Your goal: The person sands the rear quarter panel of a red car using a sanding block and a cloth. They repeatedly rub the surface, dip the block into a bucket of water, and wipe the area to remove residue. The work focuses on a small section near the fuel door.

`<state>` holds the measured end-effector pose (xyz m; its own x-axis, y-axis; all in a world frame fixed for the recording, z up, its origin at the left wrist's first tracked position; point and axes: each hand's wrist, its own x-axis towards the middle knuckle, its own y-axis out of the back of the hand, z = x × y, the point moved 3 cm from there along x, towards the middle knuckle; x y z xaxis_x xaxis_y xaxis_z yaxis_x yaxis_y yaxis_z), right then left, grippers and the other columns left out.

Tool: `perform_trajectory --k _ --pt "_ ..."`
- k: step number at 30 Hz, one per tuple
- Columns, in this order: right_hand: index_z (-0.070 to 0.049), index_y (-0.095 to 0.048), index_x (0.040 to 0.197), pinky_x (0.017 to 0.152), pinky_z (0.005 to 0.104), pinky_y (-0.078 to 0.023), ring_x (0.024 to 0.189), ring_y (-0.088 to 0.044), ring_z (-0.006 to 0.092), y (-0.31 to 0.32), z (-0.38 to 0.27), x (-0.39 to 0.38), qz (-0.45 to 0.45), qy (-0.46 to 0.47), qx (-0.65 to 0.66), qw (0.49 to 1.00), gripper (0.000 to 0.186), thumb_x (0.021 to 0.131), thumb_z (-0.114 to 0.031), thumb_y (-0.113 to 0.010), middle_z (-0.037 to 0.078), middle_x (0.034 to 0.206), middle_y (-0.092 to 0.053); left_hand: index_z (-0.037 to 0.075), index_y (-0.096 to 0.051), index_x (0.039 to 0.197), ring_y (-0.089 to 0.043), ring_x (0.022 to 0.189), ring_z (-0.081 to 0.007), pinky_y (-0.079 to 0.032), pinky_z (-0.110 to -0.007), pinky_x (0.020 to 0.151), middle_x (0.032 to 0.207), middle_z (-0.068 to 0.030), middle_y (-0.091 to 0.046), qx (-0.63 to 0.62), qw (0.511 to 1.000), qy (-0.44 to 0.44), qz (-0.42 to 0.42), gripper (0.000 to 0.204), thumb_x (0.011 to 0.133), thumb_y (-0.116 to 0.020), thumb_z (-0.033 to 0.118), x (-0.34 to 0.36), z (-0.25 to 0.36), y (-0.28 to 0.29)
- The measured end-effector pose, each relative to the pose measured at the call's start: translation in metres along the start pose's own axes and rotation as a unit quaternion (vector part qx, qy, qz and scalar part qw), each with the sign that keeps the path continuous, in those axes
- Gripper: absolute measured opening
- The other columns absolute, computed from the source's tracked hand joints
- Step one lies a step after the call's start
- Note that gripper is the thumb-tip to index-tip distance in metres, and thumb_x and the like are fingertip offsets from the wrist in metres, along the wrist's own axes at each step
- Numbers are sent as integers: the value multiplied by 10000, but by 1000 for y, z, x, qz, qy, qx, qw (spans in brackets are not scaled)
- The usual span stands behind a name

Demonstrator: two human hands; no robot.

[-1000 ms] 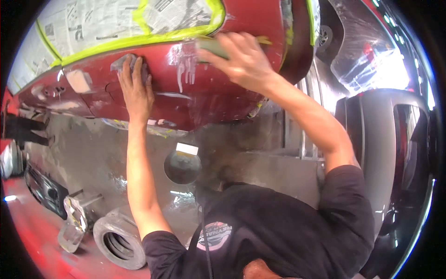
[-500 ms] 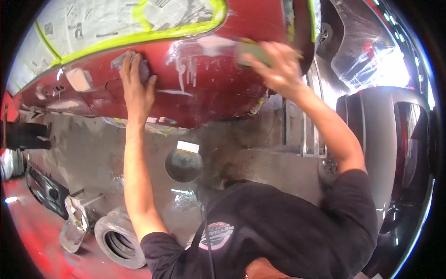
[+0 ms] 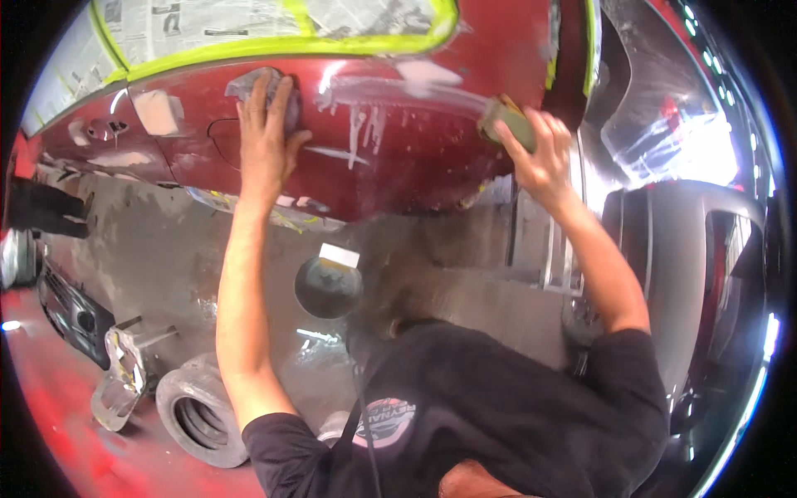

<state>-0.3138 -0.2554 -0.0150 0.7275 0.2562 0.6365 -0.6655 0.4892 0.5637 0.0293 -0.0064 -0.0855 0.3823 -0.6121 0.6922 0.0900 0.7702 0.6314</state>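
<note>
Olive-green rectangular block [image 3: 516, 129] gripped in my curled right hand [image 3: 544, 164] between one and two o'clock, crumpled grey wad [image 3: 246, 81] under my spread left hand [image 3: 267, 137] near ten; uneven pressure could gouge the curved red car panel [image 3: 419, 166].

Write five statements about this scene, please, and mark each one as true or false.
1. The left hand lies over a grey cloth on the red car. True.
2. The right hand is empty. False: the right hand holds a green block.
3. Newspaper and yellow tape cover part of the car. True.
4. The tyre is on the right arm's side. False: the tyre is on the left arm's side.
5. Pale streaks show between the hands. True.
</note>
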Motion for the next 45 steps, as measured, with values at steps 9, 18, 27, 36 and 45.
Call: perform_trajectory --k 9,18,27,36,45 --pt "-234 -714 1366 880 461 -503 1060 -625 284 -54 -67 120 -4 46 103 994 480 887 -238 -690 82 1158 -645 135 -509 1582 -414 1510 -448 -350 -609 1236 1662 -192 -422 -27 1000 2 1 904 769 -902 149 3 7 3" --pt "-261 -719 1399 1011 492 -496 1158 -601 318 -20 -2 84 -12 36 1 999 582 819 -211 -705 161 1268 -621 128 -503 1584 -396 1519 -454 -329 -624 1253 1699 -191 -359 -30 999 10 11 923 757 -914 157 -1 2 -12" --pt "-267 -714 1412 1041 520 -476 1203 -584 336 -14 20 97 18 13 -12 1000 595 836 -129 -664 165 1320 -610 110 -499 1581 -392 1523 -457 -322 -620 1260 1694 -195 -364 -35 999 19 17 934 744 -914 112 -1 5 -8" --pt "-252 -744 1388 1059 519 -458 1225 -580 356 -8 29 65 30 2 -57 998 650 755 -111 -706 181 1354 -611 123 -492 1582 -390 1524 -460 -329 -628 1252 1700 -192 -353 -27 999 17 18 920 759 -905 117 1 6 -8" --pt "-241 -764 1359 1034 545 -472 1202 -584 369 -19 25 78 43 18 -20 999 569 811 -116 -672 207 1328 -607 131 -488 1589 -409 1513 -449 -338 -612 1250 1685 -191 -388 -28 999 25 26 942 751 -918 161 1 3 -9"
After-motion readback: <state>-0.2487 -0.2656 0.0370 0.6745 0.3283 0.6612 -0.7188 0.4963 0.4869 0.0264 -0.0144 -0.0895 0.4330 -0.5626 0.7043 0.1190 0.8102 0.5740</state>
